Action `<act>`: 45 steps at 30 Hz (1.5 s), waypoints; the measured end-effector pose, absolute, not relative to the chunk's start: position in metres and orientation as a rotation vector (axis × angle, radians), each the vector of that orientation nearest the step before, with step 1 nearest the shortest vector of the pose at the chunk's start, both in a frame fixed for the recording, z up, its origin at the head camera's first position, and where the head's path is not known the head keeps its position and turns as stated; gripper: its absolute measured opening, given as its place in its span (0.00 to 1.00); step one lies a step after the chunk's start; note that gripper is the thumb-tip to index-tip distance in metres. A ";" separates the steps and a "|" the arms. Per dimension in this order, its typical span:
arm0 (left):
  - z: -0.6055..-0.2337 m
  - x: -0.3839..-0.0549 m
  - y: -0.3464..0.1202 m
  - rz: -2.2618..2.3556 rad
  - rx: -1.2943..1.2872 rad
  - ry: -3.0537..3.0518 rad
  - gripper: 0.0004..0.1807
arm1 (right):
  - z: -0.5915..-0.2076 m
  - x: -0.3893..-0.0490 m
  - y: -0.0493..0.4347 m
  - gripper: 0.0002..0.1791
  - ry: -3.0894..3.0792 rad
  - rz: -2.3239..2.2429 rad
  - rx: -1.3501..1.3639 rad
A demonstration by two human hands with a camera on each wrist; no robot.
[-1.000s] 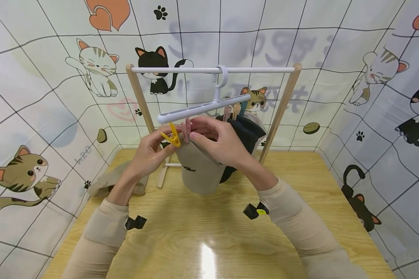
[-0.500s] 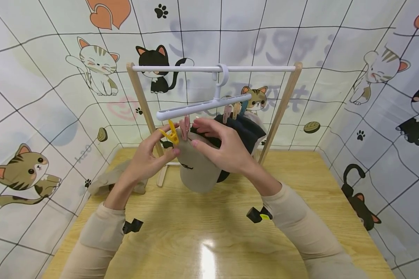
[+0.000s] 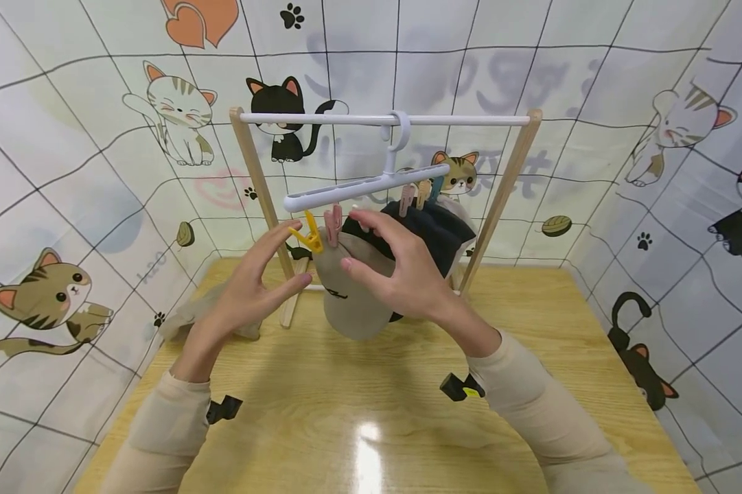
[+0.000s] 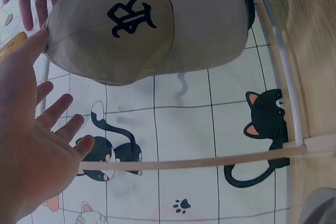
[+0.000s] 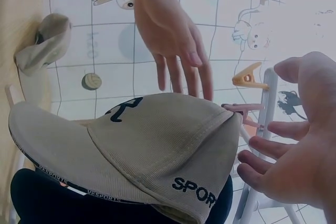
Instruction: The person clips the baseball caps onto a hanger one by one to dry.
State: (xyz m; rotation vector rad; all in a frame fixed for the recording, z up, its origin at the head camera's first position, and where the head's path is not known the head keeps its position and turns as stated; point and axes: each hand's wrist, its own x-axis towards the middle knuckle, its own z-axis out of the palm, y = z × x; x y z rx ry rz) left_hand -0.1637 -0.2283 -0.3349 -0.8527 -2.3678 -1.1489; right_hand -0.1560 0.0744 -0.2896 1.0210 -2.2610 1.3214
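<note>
A beige baseball cap (image 3: pixel 355 309) with dark lettering hangs brim down from the left part of a white hanger (image 3: pixel 358 190), held by a pink clothespin (image 3: pixel 332 226). Beside that, a yellow clothespin (image 3: pixel 311 237) sits near the hanger's left end. My left hand (image 3: pixel 244 285) stays to the left of the cap, fingers and thumb spread, holding nothing. On the other side, my right hand (image 3: pixel 408 274) is also spread and holds nothing; the right wrist view shows a gap between it and the cap (image 5: pixel 163 135).
Behind the cap, a dark cap (image 3: pixel 438 233) hangs from more clothespins, with something white behind it. The hanger hooks over the white bar (image 3: pixel 321 119) of a wooden-legged rack (image 3: pixel 506 185). A crumpled beige fabric item (image 3: pixel 191 312) lies on the table (image 3: pixel 371 391) at left.
Both hands have come away from the pink clothespin and the cap's top edge. The left hand has drawn back to the left, its fingers spreading wider. The cap still hangs from the hanger.
</note>
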 end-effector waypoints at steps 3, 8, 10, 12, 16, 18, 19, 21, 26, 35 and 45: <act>-0.339 -0.161 -0.239 -1.115 -0.806 -2.389 0.48 | -0.291 -0.155 0.074 0.40 -2.240 1.297 1.026; -0.347 -0.152 -0.258 -1.088 -0.737 -2.416 0.48 | -0.291 -0.152 0.071 0.41 -2.193 1.281 1.054; -0.352 -0.148 -0.267 -1.066 -0.705 -2.424 0.48 | -0.291 -0.151 0.070 0.42 -2.176 1.282 1.069; -0.358 -0.144 -0.277 -1.048 -0.666 -2.434 0.48 | -0.290 -0.149 0.068 0.42 -2.155 1.283 1.086; -0.369 -0.134 -0.296 -1.008 -0.576 -2.461 0.48 | -0.288 -0.145 0.065 0.42 -2.113 1.284 1.115; -0.374 -0.128 -0.305 -0.989 -0.531 -2.478 0.48 | -0.287 -0.144 0.063 0.42 -2.081 1.288 1.136; -0.377 -0.125 -0.310 -0.976 -0.513 -2.487 0.48 | -0.286 -0.143 0.062 0.41 -2.063 1.291 1.149; -0.384 -0.120 -0.319 -0.964 -0.478 -2.508 0.48 | -0.284 -0.142 0.060 0.41 -2.024 1.305 1.176; -0.399 -0.111 -0.341 -0.932 -0.416 -2.548 0.47 | -0.280 -0.138 0.054 0.40 -1.958 1.357 1.216; -0.420 -0.100 -0.371 -0.900 -0.330 -2.586 0.46 | -0.279 -0.135 0.038 0.40 -1.917 1.423 1.267; -0.442 -0.097 -0.393 -0.898 -0.250 -2.640 0.47 | -0.281 -0.134 0.024 0.36 -1.892 1.469 1.223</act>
